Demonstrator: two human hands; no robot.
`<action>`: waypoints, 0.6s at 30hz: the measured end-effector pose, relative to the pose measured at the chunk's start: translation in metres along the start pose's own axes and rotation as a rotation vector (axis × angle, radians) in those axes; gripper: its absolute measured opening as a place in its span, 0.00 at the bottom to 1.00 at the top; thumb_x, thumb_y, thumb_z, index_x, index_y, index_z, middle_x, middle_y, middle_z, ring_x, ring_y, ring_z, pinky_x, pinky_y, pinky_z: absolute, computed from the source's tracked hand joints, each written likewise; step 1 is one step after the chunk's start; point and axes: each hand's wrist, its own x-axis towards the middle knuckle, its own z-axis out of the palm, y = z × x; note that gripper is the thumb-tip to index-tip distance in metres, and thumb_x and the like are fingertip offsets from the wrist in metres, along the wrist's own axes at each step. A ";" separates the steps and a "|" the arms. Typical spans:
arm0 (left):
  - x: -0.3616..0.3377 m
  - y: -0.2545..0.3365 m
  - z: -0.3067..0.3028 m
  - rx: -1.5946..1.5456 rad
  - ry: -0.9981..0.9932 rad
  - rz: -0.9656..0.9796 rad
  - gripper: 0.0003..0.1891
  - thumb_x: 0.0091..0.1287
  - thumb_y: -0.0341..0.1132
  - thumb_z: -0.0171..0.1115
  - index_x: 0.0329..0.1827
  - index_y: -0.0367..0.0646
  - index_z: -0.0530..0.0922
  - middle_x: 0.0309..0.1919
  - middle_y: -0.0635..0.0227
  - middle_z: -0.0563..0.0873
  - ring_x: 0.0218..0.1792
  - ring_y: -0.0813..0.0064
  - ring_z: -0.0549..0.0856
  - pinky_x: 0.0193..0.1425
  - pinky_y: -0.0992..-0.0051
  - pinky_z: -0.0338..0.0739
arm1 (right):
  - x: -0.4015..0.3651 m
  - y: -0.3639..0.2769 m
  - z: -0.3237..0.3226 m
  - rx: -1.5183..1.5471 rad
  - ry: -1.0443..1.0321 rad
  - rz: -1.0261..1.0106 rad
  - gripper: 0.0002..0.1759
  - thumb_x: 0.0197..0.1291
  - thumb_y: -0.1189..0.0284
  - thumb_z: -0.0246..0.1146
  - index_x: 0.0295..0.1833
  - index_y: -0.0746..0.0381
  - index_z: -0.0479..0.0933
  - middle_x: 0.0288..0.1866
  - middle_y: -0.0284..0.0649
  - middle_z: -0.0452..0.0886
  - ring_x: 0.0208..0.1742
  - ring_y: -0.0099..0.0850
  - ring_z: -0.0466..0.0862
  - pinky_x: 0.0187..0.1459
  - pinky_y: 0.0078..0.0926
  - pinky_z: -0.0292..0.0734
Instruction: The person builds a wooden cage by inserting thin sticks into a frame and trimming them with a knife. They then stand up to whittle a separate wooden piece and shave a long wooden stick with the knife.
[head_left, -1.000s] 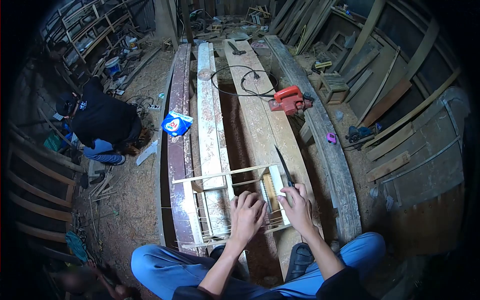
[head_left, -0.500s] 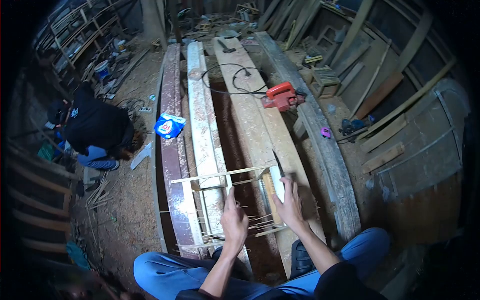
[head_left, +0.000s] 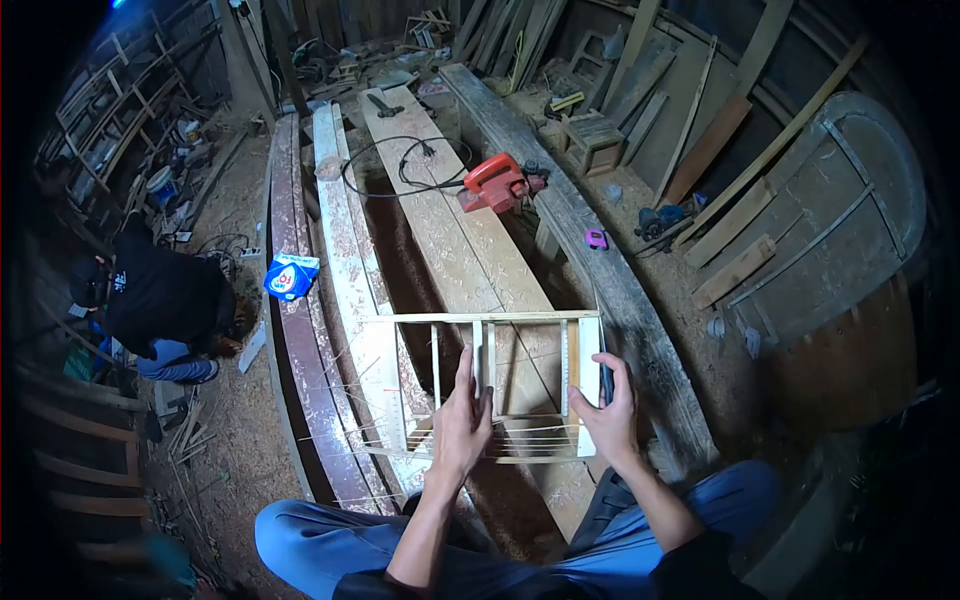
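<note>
A light wooden frame [head_left: 505, 318] with crossbars and thin sticks along its near side is held over the planks. My left hand [head_left: 462, 425] is closed around one of its middle crossbars, index finger pointing along the bar. At the right end, my right hand [head_left: 612, 415] is closed on the pale end board [head_left: 588, 345], thumb on the inner side and fingers at the outer side. A slim dark object [head_left: 606, 383] shows by those fingers; what it is I cannot tell. Several thin sticks jut out past the frame's left end.
Long planks [head_left: 455, 235] strewn with shavings run away from me. On them lie a red power planer [head_left: 497, 183] with its black cable, a blue packet [head_left: 291, 276] and a pink tape measure [head_left: 597, 239]. A person [head_left: 165, 290] crouches at the left. Boards lean at the right.
The wooden frame has tilted, its face now turned more towards me, and its right end has shifted right with my right hand. The camera view has swung to the right.
</note>
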 end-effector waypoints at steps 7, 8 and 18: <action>0.011 0.005 0.050 -0.080 0.026 0.084 0.43 0.69 0.20 0.60 0.87 0.52 0.54 0.64 0.40 0.82 0.30 0.61 0.85 0.36 0.66 0.79 | 0.051 0.021 -0.041 -0.028 -0.099 -0.172 0.21 0.70 0.72 0.63 0.65 0.63 0.72 0.56 0.54 0.79 0.56 0.52 0.79 0.59 0.46 0.73; 0.016 0.006 0.055 -0.106 -0.019 0.036 0.42 0.69 0.19 0.60 0.86 0.52 0.56 0.69 0.41 0.79 0.29 0.67 0.84 0.35 0.70 0.78 | 0.056 0.026 -0.040 -0.008 -0.091 -0.181 0.21 0.70 0.72 0.63 0.65 0.63 0.72 0.56 0.54 0.79 0.56 0.52 0.79 0.59 0.46 0.73; 0.074 -0.025 0.115 -0.146 0.050 -0.028 0.34 0.74 0.23 0.60 0.84 0.46 0.63 0.35 0.76 0.76 0.29 0.85 0.68 0.30 0.77 0.65 | 0.059 0.054 -0.048 -0.034 0.025 -0.252 0.25 0.75 0.78 0.53 0.75 0.60 0.66 0.60 0.61 0.79 0.58 0.60 0.80 0.58 0.51 0.75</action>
